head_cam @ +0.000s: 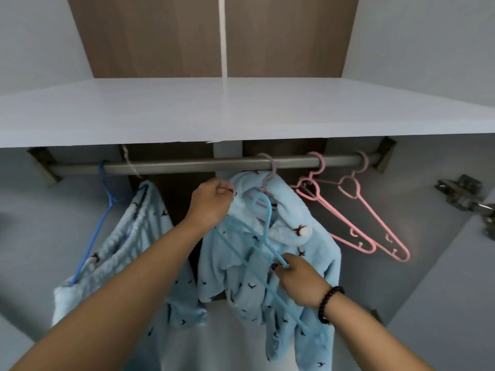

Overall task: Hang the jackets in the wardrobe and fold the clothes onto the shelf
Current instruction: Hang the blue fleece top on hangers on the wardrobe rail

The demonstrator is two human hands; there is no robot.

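A fluffy light-blue jacket (308, 253) with small dark bird marks hangs from a grey hanger (270, 172) on the wardrobe rail (187, 165). My left hand (211, 202) grips the jacket's collar at its left shoulder. My right hand (297, 279) holds a loose light-blue hanger (263, 228) by its arm, in front of the jacket. Matching light-blue trousers (128, 245) hang on a dark-blue hanger (104, 210) at the left of the rail. The white shelf (241, 111) lies above the rail.
Two pink hangers (356, 220) hang at the right end of the rail. A metal door hinge (466, 196) sticks out on the right wall. White wardrobe walls close in on both sides, with a brown back panel (171, 36) behind.
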